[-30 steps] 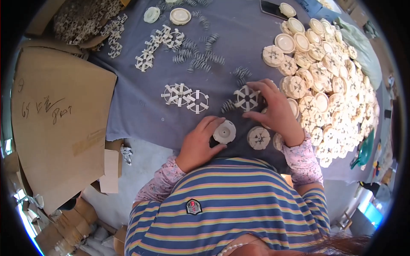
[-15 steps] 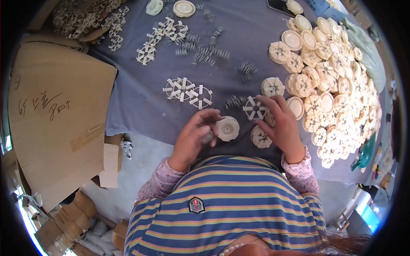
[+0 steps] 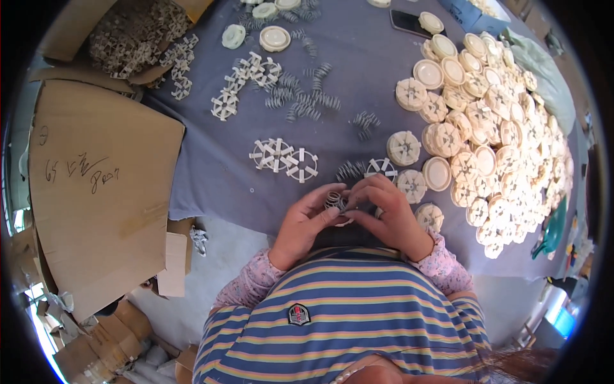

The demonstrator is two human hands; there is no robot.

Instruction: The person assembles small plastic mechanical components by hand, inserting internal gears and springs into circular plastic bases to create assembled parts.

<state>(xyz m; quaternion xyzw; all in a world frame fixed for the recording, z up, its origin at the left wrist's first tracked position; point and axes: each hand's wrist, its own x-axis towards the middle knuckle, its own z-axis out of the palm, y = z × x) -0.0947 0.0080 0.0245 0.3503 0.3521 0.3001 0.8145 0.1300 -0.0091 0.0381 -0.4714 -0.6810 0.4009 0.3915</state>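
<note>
A grey coil spring point(image 3: 334, 201) is between my two hands, just in front of my body. My left hand point(image 3: 303, 223) is closed on it, thumb and fingers on either side. From the other side my right hand point(image 3: 389, 216) meets it, fingers curled in a pinch against the coil. Under the spring and fingers a cream round plastic cap point(image 3: 345, 222) shows only as a thin edge. Past the right fingers lies a white spoked plastic ring point(image 3: 382, 168), with a loose spring point(image 3: 350, 170) beside it.
Assembled round caps point(image 3: 486, 134) are heaped on the right of the grey cloth point(image 3: 211, 173). Spoked rings point(image 3: 281, 157) and springs point(image 3: 300, 96) lie farther off. A cardboard box point(image 3: 102, 205) stands left, a carton of rings point(image 3: 137, 45) behind it. A phone point(image 3: 409, 23) lies at the back.
My right hand has left the spoked ring and come left to join my left hand at the spring. The cap, earlier in plain sight between them, is now mostly covered.
</note>
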